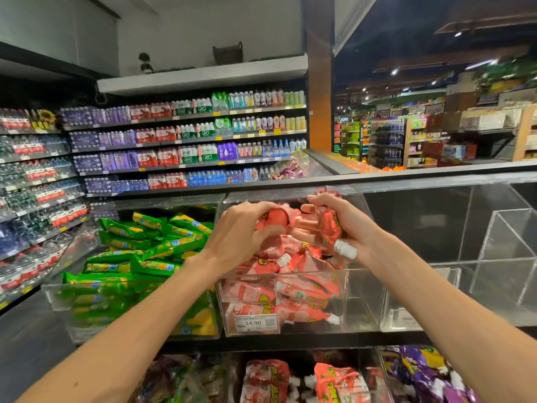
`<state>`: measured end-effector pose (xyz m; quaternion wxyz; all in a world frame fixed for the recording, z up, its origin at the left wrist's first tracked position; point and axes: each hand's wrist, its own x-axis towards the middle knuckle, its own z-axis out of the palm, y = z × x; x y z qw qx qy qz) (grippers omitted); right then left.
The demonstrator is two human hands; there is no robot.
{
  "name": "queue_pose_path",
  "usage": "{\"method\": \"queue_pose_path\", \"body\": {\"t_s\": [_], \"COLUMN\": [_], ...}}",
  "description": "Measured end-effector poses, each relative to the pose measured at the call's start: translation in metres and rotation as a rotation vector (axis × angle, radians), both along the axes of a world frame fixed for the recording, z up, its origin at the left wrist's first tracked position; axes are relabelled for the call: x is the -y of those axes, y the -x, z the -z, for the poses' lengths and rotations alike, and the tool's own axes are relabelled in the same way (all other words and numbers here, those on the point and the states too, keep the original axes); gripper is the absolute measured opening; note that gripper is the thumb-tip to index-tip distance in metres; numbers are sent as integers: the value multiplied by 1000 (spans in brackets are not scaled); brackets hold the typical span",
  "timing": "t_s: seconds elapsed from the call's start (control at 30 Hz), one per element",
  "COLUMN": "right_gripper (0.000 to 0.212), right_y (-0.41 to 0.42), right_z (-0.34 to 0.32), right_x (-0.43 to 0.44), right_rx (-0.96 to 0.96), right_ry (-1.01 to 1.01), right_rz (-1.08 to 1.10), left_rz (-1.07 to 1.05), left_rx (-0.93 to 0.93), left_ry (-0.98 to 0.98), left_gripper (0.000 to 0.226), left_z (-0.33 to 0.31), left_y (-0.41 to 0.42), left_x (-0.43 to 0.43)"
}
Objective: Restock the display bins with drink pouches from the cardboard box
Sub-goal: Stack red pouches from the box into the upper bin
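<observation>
Head view: both hands work over the middle clear bin (359, 301) on the upper shelf of a shop display. The left hand (241, 228) reaches in from the left, its fingers curled over a pink-red pouch (277, 218) at the top of the pile; motion blur hides the exact grip. The right hand (348, 225) clutches a capped pouch (328, 225) above the bin's right half, thumb and fingers wrapped round it, and its white cap (345, 249) points down towards the wrist. The two hands are near each other but not touching. The red pouches (302, 289) lie heaped in the middle bin, filling its left and centre. A price tag (256, 323) reading 14.90 sits on the bin's front wall. The left bin (55, 298), just beside it, holds green pouches (136, 257) piled above its rim. A further clear bin (421, 303) stands on the right. On the lower shelf, more red packs (266, 379) and purple packs (421, 370) show. Shelves of bottled drinks (174, 141) line the background wall
</observation>
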<state>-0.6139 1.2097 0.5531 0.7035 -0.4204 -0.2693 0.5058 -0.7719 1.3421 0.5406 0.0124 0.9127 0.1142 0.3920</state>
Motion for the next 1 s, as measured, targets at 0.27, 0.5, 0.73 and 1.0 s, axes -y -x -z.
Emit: {"method": "queue_pose_path", "body": {"t_s": [0.27, 0.5, 0.73, 1.0], "right_gripper": [30, 28, 10, 19], "right_y": [-4, -6, -4, -8], "right_z": [8, 13, 9, 19], "right_x": [8, 11, 13, 12], "right_rx": [6, -32, 10, 33], "right_ry": [36, 50, -2, 22], "right_rz": [-5, -81, -88, -65], "left_rz": [-182, -196, -190, -370], "left_rx": [-73, -98, 11, -298], "left_ry": [-9, 95, 202, 188], "left_gripper": [40, 33, 16, 23], "left_z": [-2, 4, 11, -3], "left_y": [-21, -36, -49, -49], "left_x": [-30, -31, -26, -31]}}
